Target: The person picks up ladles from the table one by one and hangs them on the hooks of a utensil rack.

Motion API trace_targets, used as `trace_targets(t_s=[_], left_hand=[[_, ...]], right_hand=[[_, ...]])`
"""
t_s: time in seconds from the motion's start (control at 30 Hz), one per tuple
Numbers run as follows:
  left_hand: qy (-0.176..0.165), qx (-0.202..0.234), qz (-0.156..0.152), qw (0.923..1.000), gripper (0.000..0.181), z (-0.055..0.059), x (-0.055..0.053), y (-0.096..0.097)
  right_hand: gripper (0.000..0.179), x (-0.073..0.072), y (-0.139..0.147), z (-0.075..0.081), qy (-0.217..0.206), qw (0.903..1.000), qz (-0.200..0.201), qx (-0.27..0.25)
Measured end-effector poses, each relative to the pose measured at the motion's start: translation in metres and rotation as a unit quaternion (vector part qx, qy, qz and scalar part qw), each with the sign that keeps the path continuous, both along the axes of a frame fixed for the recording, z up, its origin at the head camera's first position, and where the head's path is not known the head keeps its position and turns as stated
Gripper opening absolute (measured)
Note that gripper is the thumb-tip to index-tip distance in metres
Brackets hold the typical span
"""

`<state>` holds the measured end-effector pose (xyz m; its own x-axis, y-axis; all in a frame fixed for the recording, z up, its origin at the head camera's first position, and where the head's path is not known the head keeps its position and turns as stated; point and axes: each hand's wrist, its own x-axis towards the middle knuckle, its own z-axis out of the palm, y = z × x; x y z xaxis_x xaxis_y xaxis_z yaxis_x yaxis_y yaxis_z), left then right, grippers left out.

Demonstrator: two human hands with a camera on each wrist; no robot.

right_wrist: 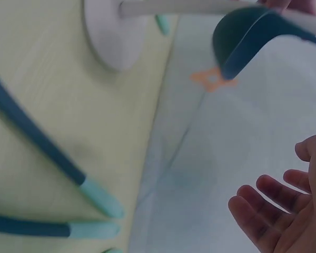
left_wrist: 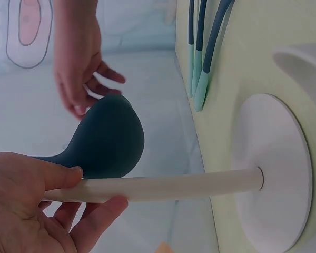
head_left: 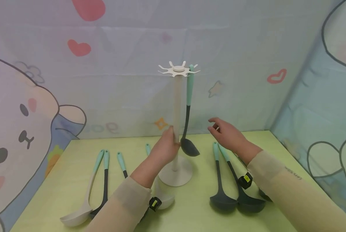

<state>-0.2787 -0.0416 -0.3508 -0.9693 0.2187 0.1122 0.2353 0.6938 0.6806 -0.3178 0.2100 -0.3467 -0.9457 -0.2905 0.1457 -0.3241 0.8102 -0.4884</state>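
Note:
A white utensil stand with a round base and a ring of hooks (head_left: pixel 178 69) stands mid-table. My left hand (head_left: pixel 164 147) grips its pole (left_wrist: pixel 168 188) low down, thumb on one side and fingers round the other. From a hook on the right hangs a dark ladle (head_left: pixel 190 147) with a mint-green handle; its bowl (left_wrist: pixel 108 137) is beside the left hand. My right hand (head_left: pixel 228 134) is held in the air to the right of that ladle. Its fingers (right_wrist: pixel 271 197) are loosely bent, apart from the ladle, with nothing in them.
Two dark ladles (head_left: pixel 223 203) lie at the right, with another partly under the right sleeve. Several more lie at the left, including a white ladle (head_left: pixel 76 217); the left forearm covers some. A printed cloth (head_left: pixel 132 96) rises behind the yellow-green table (head_left: pixel 199 212).

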Motion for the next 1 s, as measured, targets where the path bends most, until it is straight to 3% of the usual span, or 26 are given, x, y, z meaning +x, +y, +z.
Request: trace_targets(t_s=[0.23, 0.5, 0.63, 0.87, 1.0], left_hand=[[-0.010, -0.001, 0.002, 1.0000, 0.050, -0.001, 0.000, 0.001], [0.000, -0.004, 0.001, 1.0000, 0.045, -0.001, -0.001, 0.001], [-0.001, -0.008, 0.002, 1.0000, 0.047, 0.000, 0.000, 0.001], [0.003, -0.011, 0.007, 0.9999, 0.049, -0.001, -0.001, 0.001], [0.003, -0.016, 0.014, 0.9998, 0.055, -0.001, 0.000, 0.001]], right_hand=[[0.049, -0.014, 0.031, -0.023, -0.036, 0.9975, -0.039, 0.048], [0.050, -0.023, 0.060, -0.044, -0.085, 0.9901, -0.044, 0.103], [0.051, -0.025, 0.073, -0.054, -0.131, 0.9824, -0.039, 0.128], [0.057, -0.024, 0.090, -0.068, -0.249, 0.9638, -0.041, 0.087], [0.060, -0.025, 0.094, -0.074, -0.281, 0.9566, -0.054, 0.057]])
